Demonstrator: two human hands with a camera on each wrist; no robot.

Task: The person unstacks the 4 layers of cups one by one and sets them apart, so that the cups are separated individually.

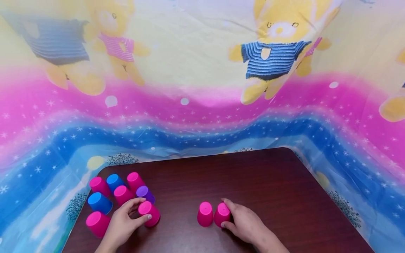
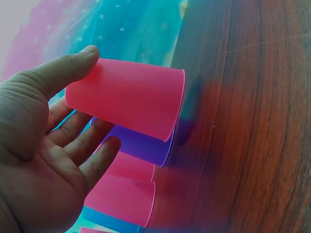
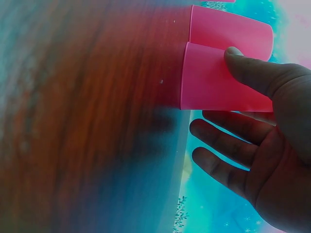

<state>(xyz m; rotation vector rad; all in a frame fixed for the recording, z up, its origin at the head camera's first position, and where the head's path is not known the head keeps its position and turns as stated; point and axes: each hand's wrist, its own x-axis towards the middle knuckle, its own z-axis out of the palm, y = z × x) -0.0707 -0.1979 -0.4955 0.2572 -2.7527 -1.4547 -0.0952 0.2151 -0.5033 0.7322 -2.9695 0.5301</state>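
Between thumb and fingers, my left hand (image 1: 121,223) grips a pink cup (image 1: 149,214) that stands mouth down at the front right of the left-hand cluster. In the left wrist view that cup (image 2: 129,97) is close to the tabletop; I cannot tell whether its rim touches. A purple cup (image 1: 145,194) is just behind it. Nearer the table's middle, my right hand (image 1: 245,221) pinches another upside-down pink cup (image 1: 222,215), with its thumb (image 3: 252,70) on the near side. Right beside that cup, on its left, stands one more pink cup (image 1: 205,214).
Several upside-down cups fill the table's left side, among them a blue cup (image 1: 99,202), a second blue cup (image 1: 115,182) and a pink cup (image 1: 98,224). Patterned cloth (image 1: 190,137) hangs around the back and sides of the dark wooden table (image 1: 269,189).
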